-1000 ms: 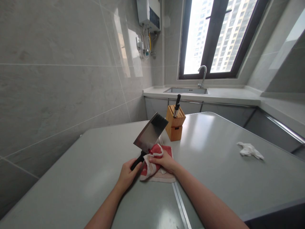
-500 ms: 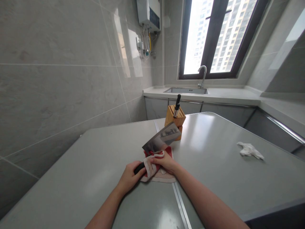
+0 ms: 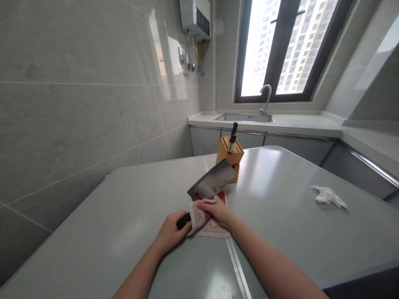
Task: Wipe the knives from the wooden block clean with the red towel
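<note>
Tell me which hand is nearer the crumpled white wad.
Right: the right hand grips the cloth, to the left of the wad; the left hand, on the cleaver's handle, lies farther left.

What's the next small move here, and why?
Probably slide the cloth up the cleaver blade with the right hand: the cloth is bunched near the handle, which the left hand grips, while most of the blade shows bare.

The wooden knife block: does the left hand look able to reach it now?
Probably not directly: the left hand grips the cleaver by its handle, with blade and cloth between it and the knife block.
</note>
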Demonstrator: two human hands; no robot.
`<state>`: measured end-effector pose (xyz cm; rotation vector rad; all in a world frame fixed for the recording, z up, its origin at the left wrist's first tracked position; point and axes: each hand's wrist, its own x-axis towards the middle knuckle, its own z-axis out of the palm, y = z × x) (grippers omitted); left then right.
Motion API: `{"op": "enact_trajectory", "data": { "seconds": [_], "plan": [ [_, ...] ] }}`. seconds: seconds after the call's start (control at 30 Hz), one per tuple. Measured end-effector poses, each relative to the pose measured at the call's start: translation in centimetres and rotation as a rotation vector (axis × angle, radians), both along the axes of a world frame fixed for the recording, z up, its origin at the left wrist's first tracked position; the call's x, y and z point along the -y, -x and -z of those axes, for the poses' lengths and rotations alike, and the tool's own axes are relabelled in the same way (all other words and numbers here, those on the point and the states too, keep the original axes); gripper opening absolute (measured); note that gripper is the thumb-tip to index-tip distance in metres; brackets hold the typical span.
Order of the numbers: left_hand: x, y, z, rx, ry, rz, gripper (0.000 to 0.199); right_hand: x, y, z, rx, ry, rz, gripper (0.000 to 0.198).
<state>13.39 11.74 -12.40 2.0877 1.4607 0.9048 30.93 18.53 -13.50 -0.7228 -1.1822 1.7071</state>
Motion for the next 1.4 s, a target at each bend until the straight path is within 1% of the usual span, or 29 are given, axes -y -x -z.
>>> {"op": "enact_trajectory", "data": {
  "seconds": [0.17,0.33,0.53,0.7,0.8,0.93,1.1,1.17,1.3,1.4],
  "plan": [
    [0.05,0.02,0.12,0.01,0.009,0.015,0.024,0.11,-0.06,-0.19,0.017,-0.002,0.018,0.048],
    [0.0,0.12,0.21,0.001,0.004,0.028,0.024,0.1,-0.17,-0.2,0.013,-0.007,0.029,0.046],
    [-0.14,0.13,-0.07,0.038,0.044,0.058,0.026,0.03,-0.31,-0.11,0.052,-0.047,-0.029,0.042],
    [-0.19,-0.02,-0.34,0.097,0.082,0.077,0.025,0.01,-0.37,-0.13,0.063,-0.078,-0.037,0.038],
    [-0.13,-0.23,-0.45,0.119,0.102,0.072,0.024,0.03,-0.44,-0.24,0.088,-0.089,-0.059,0.035],
    [-0.04,-0.34,-0.5,0.117,0.104,0.068,0.025,0.08,-0.47,-0.41,0.089,-0.1,-0.075,0.036],
    [-0.09,-0.02,-0.13,0.054,0.086,0.036,0.027,0.0,-0.34,-0.3,0.106,-0.128,-0.037,0.042],
    [-0.17,0.14,0.06,0.04,0.075,0.012,0.028,-0.04,-0.31,-0.25,0.115,-0.136,-0.035,0.042],
    [-0.25,0.36,0.32,0.041,0.034,-0.02,0.027,-0.03,-0.35,-0.33,0.129,-0.15,-0.055,0.04],
    [-0.2,0.46,0.36,0.055,0.006,-0.051,0.026,-0.01,-0.42,-0.38,0.136,-0.166,-0.012,0.044]
  ]
}}
